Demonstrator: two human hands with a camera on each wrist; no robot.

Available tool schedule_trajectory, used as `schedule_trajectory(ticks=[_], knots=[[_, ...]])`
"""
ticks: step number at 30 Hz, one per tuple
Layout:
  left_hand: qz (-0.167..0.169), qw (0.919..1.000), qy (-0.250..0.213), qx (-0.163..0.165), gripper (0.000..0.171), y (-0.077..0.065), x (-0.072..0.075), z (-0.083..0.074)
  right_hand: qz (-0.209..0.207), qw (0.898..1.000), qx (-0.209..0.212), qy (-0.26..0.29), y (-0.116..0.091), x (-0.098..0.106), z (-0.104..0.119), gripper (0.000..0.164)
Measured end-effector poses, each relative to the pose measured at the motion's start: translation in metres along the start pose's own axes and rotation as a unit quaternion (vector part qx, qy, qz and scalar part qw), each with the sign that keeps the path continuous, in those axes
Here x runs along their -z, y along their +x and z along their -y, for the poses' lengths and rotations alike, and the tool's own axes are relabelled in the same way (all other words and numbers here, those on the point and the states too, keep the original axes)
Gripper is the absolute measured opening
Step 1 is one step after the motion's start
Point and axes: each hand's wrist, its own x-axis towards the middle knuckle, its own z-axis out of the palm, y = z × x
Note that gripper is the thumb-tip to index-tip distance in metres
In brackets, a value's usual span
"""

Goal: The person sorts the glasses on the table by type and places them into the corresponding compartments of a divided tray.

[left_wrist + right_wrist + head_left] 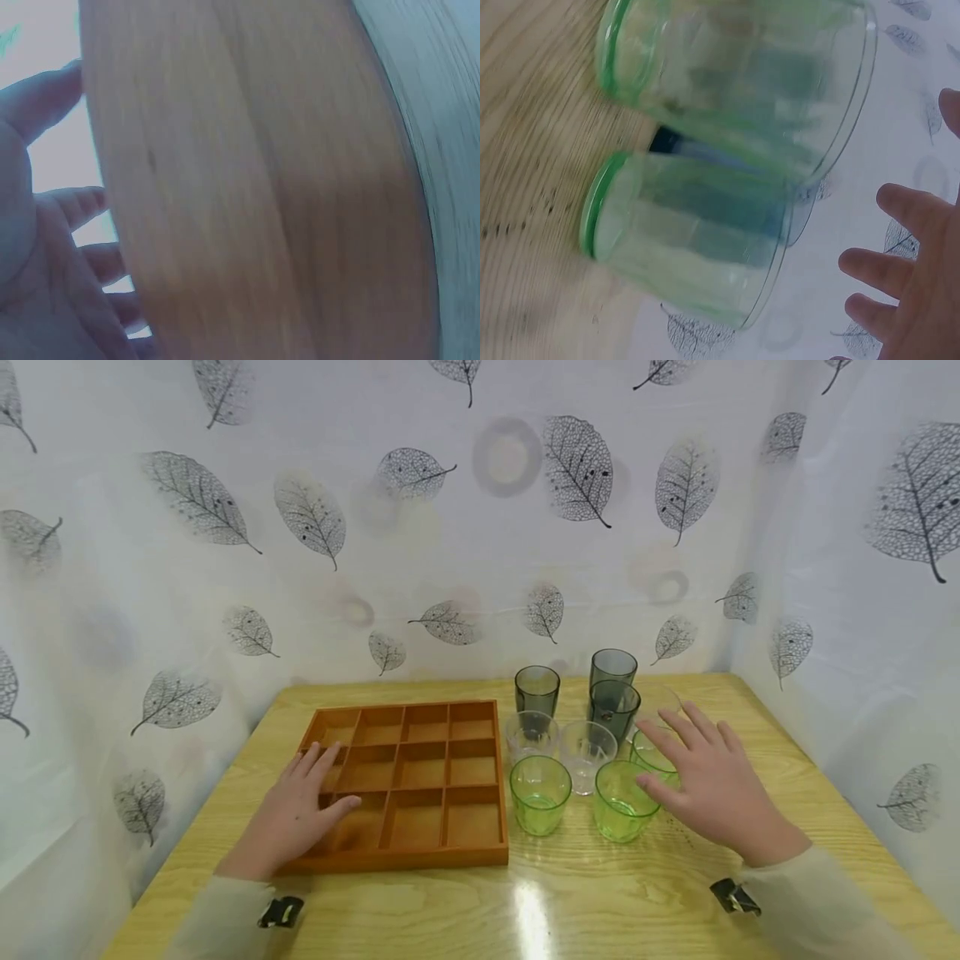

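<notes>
A brown wooden tray (390, 858) divided into several compartments lies on the left of the table. My left hand (294, 817) is over its left side, fingers spread; in the left wrist view the tray's side wall (225, 165) fills the middle. My right hand (708, 781) hovers with fingers apart by the green glasses, holding nothing. One green glass (624, 814) stands just left of that hand, another (540, 802) nearer the tray, and a third (651, 752) is partly hidden behind the fingers. The right wrist view shows two green glasses (690, 232) beside the fingertips.
Behind the green glasses stand clear glasses (588, 752) and, farther back, dark grey glasses (537, 689). A pale leaf-patterned curtain (465, 552) encloses the back and sides of the wooden table (420, 918).
</notes>
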Motion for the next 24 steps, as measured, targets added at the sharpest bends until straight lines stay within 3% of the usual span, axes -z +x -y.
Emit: schedule_trajectory(ticks=[8,14,21,24], knots=[[0.026,0.9924,-0.1,0.067,0.097,-0.01,0.012,0.035,-0.021,0.999,0.044,0.02,0.009,-0.003,0.026,0.072],[0.065,0.9708,-0.196,0.122,0.094,-0.017,0.013,0.052,-0.025,0.997,0.065,0.04,0.016,-0.007,0.044,0.07],[0.065,0.9488,-0.269,0.153,0.079,-0.016,0.01,0.068,-0.008,0.995,0.079,0.053,0.024,-0.016,0.064,0.069],[0.065,0.9339,-0.308,0.169,0.074,-0.018,0.007,0.075,0.005,0.995,0.086,0.054,0.028,-0.019,0.072,0.069]])
